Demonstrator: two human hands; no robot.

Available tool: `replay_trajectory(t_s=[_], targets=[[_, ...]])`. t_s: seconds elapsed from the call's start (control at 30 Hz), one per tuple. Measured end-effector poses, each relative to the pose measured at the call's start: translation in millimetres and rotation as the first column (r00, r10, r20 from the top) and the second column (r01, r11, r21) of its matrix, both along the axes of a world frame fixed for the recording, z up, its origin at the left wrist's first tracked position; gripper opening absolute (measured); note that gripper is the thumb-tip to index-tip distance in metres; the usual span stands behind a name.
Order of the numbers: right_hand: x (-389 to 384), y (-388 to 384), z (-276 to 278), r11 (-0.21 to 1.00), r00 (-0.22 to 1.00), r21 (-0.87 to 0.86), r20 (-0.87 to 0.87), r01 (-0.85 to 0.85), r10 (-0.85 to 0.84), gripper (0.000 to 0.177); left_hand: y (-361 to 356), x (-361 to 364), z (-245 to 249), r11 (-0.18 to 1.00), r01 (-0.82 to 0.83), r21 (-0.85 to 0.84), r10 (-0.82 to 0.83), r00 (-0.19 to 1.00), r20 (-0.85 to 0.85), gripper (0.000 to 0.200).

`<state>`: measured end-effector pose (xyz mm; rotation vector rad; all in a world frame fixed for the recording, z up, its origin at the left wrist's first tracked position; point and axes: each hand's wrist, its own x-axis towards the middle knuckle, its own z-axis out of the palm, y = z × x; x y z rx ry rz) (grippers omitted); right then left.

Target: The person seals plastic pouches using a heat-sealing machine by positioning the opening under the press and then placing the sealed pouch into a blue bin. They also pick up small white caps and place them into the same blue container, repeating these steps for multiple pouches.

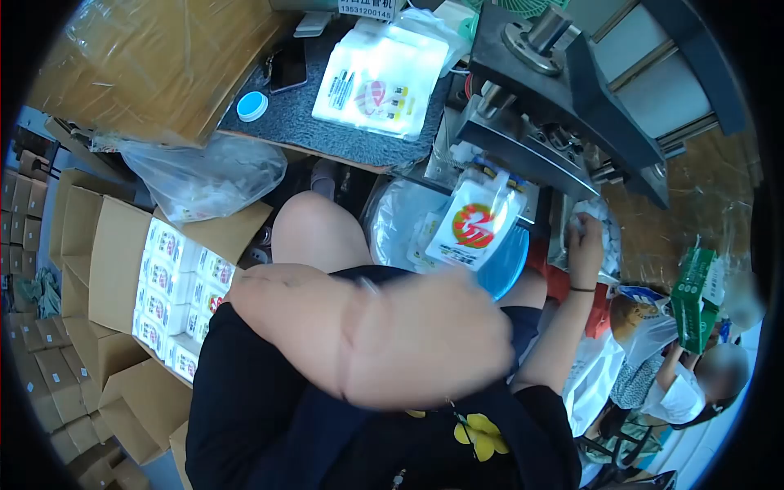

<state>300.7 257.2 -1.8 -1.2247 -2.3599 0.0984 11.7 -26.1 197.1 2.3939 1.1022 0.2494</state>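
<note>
My left hand [441,339] crosses in front of my body, smeared by motion, so its fingers cannot be made out. Just beyond it, a white printed pouch [474,224] with a round red and green picture sits at the front of a dark metal press machine [531,135]. Below the pouch is a blue basin [508,265], partly covered. To the right, my right hand [584,241] is at a metal tray [560,237] beside small white pieces [610,245]. Its fingers are closed together; what they hold, if anything, is too small to tell.
A stack of white pouches [380,82], a blue lid [252,106] and a phone [288,69] lie on the bench. An open carton [118,269] with rows of white packs [167,286] stands left. Another person [678,396] sits at right near a green box [694,298].
</note>
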Motion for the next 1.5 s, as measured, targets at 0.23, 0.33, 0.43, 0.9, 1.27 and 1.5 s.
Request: replay_trajectory(t_s=[0.23,0.33,0.43,0.9,1.27,1.5], targets=[[-8,-7,-2,0.992,0.998,0.119,-0.044,0.049,-0.044,0.028,125,-186,-140,0.24,-0.877,0.417,0.905,0.357,0.23,0.06],[-9,-12,4,0.998,0.997,0.06,-0.078,0.034,-0.029,0.027,134,-203,-189,0.322,-0.734,0.598,0.946,0.274,-0.173,0.063],[-9,-14,4,0.993,0.991,0.1,-0.123,0.056,-0.044,0.025,118,-202,-205,0.184,-0.836,0.516,0.977,0.097,-0.192,0.065],[-20,-59,33,1.0,0.805,-0.016,-0.593,-0.019,0.006,0.015,29,-86,-221,0.463,-0.849,-0.255,0.669,0.146,0.728,0.018],[-83,-85,92,0.774,0.767,-0.198,-0.413,-0.602,0.491,0.016,41,10,-174,0.673,-0.362,-0.645,0.738,0.263,0.622,0.026],[-59,-84,103,0.715,0.815,-0.41,-0.407,-0.566,0.412,0.014,46,39,-188,0.618,-0.088,-0.781,0.782,0.175,0.599,0.027]])
